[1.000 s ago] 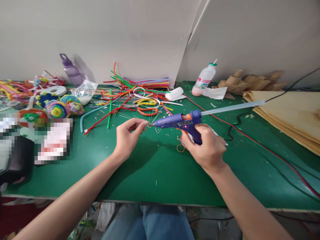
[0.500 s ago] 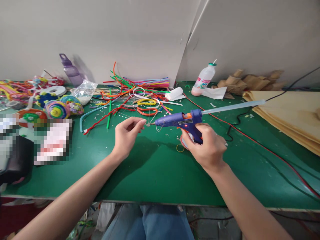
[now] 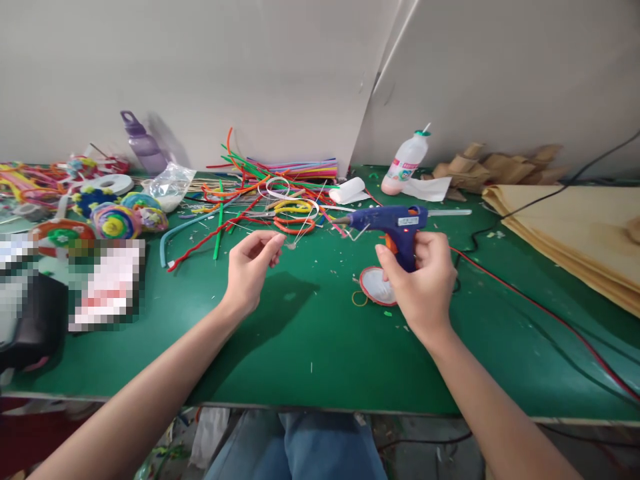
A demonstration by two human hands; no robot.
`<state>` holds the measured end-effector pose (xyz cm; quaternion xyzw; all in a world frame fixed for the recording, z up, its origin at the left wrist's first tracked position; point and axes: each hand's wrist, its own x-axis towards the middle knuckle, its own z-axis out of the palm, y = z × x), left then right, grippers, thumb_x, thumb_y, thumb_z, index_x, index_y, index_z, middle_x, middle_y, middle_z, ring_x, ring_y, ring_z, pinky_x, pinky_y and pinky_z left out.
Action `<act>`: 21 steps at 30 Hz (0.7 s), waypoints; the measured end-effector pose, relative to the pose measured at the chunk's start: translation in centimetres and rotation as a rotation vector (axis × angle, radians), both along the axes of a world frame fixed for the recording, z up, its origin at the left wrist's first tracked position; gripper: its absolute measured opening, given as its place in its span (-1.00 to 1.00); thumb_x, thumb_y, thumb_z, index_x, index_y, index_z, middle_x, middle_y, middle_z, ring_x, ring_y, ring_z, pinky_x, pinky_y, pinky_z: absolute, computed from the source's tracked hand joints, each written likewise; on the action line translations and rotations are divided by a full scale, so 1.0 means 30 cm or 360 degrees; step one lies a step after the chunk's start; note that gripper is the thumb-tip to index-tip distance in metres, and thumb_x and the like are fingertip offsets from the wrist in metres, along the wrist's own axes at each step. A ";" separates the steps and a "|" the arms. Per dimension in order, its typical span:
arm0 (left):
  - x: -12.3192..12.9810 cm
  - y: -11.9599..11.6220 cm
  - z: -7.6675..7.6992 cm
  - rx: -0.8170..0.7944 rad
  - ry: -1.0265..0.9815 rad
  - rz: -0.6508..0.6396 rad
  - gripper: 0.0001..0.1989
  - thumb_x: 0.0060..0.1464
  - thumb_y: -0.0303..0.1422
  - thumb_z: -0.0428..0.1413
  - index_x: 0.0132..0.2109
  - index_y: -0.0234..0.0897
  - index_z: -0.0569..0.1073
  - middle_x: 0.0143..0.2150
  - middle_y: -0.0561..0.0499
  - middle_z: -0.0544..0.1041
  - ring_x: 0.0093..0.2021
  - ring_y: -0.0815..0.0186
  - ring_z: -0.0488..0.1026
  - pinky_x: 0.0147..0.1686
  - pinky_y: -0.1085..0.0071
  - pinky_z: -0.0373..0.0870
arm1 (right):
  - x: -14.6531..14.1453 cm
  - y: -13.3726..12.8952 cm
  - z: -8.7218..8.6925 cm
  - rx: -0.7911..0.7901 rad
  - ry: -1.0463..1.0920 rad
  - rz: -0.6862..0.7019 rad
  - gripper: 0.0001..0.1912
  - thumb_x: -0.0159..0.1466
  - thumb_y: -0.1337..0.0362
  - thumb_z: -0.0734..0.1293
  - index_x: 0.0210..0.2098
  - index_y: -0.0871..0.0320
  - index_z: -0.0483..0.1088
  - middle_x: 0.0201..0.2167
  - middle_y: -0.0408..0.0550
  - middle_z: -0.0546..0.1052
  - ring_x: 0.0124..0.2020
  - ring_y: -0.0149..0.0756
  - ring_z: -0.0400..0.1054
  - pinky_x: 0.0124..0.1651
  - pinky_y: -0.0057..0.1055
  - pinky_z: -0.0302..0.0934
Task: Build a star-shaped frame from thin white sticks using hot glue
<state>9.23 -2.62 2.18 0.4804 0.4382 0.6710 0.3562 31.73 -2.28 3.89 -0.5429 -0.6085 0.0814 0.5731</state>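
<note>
Between its thumb and fingers my left hand (image 3: 254,270) pinches thin pale wires (image 3: 305,229), which meet at a small whitish blob by the fingertips and fan up to the right. My right hand (image 3: 421,283) is wrapped round the handle of a blue glue gun (image 3: 385,219). The gun's nozzle points left, apart from the wires, and a pale glue stick (image 3: 450,213) sticks out of its back. Below the gun a round white piece with a red rim (image 3: 376,287) lies on the green table (image 3: 320,353), partly behind my right thumb.
Colourful pipe cleaners (image 3: 295,168) lie heaped at the back. Craft flowers (image 3: 116,221) and a purple bottle (image 3: 145,148) are at the left. A drink bottle (image 3: 406,161), brown paper sheets (image 3: 575,233) and a red cord (image 3: 540,307) are at the right.
The glue gun in my right hand has moved right and up, away from the wires, and turned. More of the red-rimmed piece shows. My left hand has shifted slightly left.
</note>
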 end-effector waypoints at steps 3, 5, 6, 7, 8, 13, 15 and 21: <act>-0.001 -0.002 -0.002 0.0003 0.0204 0.0008 -0.85 0.00 -0.27 0.19 -0.39 -0.26 0.51 -0.53 0.10 0.35 -0.53 0.46 0.24 -0.54 0.51 0.18 | -0.002 0.006 0.001 -0.0181 0.0262 0.0194 -0.70 0.08 0.13 0.40 -0.32 0.11 0.24 -0.49 -0.16 0.47 -0.55 -0.36 0.36 -0.54 -0.41 0.24; 0.001 -0.004 -0.002 -0.0005 0.0320 -0.0022 -0.85 0.01 -0.27 0.19 -0.40 -0.25 0.50 -0.47 0.08 0.38 -0.49 0.45 0.25 -0.52 0.50 0.18 | -0.010 0.010 0.010 -0.0315 0.0449 0.0400 -0.71 0.09 0.12 0.39 -0.34 0.11 0.24 -0.51 -0.16 0.47 -0.58 -0.37 0.37 -0.60 -0.45 0.21; 0.003 -0.005 -0.002 -0.0011 0.0364 -0.0048 -0.85 0.01 -0.27 0.19 -0.41 -0.26 0.50 -0.44 0.07 0.39 -0.48 0.44 0.26 -0.51 0.49 0.18 | -0.016 0.012 0.018 -0.0391 0.0552 0.0525 -0.72 0.10 0.12 0.38 -0.35 0.12 0.24 -0.49 -0.14 0.49 -0.56 -0.36 0.39 -0.63 -0.47 0.19; 0.005 -0.005 -0.003 -0.0022 0.0401 -0.0083 -0.84 0.01 -0.26 0.18 -0.42 -0.26 0.50 -0.43 0.06 0.40 -0.47 0.43 0.27 -0.51 0.49 0.17 | -0.023 0.012 0.029 -0.0471 0.0653 0.0657 -0.72 0.10 0.12 0.38 -0.34 0.12 0.24 -0.45 -0.11 0.51 -0.52 -0.33 0.43 -0.65 -0.50 0.17; 0.007 -0.005 -0.004 -0.0037 0.0431 -0.0122 -0.83 0.02 -0.25 0.18 -0.42 -0.26 0.50 -0.41 0.05 0.42 -0.46 0.43 0.27 -0.51 0.49 0.17 | -0.031 0.012 0.041 -0.0552 0.0746 0.0786 -0.72 0.11 0.12 0.37 -0.33 0.12 0.23 -0.37 -0.06 0.54 -0.45 -0.29 0.46 -0.67 -0.52 0.14; 0.017 -0.007 -0.012 -0.0147 0.0451 -0.0291 -0.82 0.02 -0.22 0.17 -0.37 -0.25 0.53 -0.40 0.04 0.45 -0.46 0.41 0.28 -0.52 0.50 0.16 | -0.069 0.010 0.100 -0.0792 0.1020 0.1249 -0.72 0.10 0.13 0.36 -0.29 0.13 0.26 0.03 0.05 0.45 -0.26 -0.23 0.49 -0.71 -0.60 0.08; 0.019 -0.008 -0.011 -0.0180 0.0394 -0.0309 -0.81 0.00 -0.22 0.18 -0.37 -0.26 0.53 -0.41 0.04 0.46 -0.46 0.41 0.28 -0.53 0.51 0.16 | -0.081 0.011 0.111 -0.0788 0.1088 0.1307 -0.71 0.09 0.13 0.36 -0.27 0.13 0.28 0.05 0.05 0.43 -0.28 -0.25 0.50 -0.72 -0.61 0.05; 0.022 -0.006 -0.005 -0.0219 0.0247 -0.0285 -0.79 -0.02 -0.22 0.18 -0.38 -0.30 0.52 -0.46 0.04 0.44 -0.49 0.43 0.27 -0.56 0.53 0.16 | -0.103 0.018 0.099 -0.0848 0.1307 0.1354 -0.71 0.13 0.07 0.31 -0.25 0.13 0.36 0.02 0.04 0.47 -0.10 -0.17 0.46 -0.66 -0.60 0.15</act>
